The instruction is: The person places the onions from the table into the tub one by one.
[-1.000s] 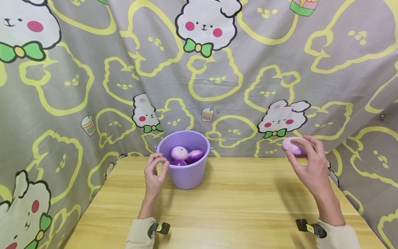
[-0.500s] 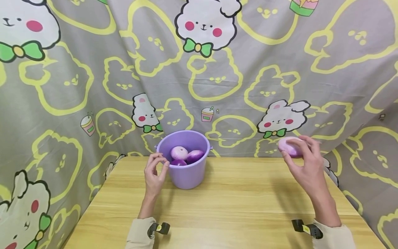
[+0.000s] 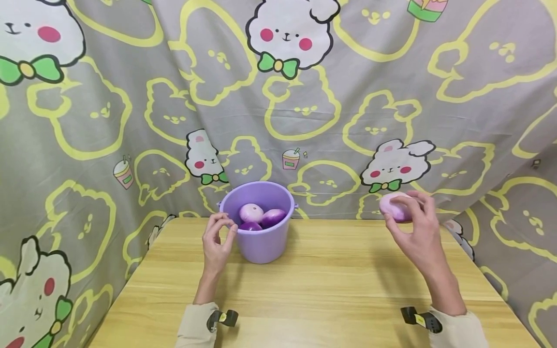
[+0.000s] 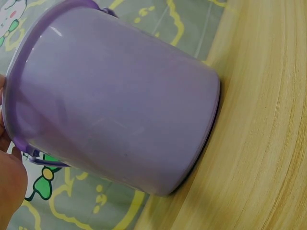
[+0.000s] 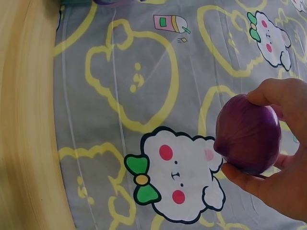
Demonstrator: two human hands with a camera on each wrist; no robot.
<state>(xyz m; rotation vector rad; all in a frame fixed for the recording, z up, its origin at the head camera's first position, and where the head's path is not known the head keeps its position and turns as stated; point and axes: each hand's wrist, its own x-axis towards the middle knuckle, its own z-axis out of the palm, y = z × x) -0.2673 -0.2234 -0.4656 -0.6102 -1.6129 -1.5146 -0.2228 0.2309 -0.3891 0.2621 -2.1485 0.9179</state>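
A purple bucket stands upright at the table's back, left of centre, with several purple onions inside. My left hand pinches the bucket's near-left rim between thumb and fingers. In the left wrist view the bucket wall fills most of the picture, and only part of the hand shows at the left edge. Off to the right, my right hand holds another purple onion up over the table's back edge. The right wrist view shows that onion gripped between thumb and fingers.
The wooden table runs under both arms. Behind it and at both sides hangs a grey curtain printed with rabbits and yellow outlines. Each wrist wears a small black camera.
My right hand has moved left with the onion, a little nearer the bucket. The left hand keeps its place on the rim, and the bucket stands where it was.
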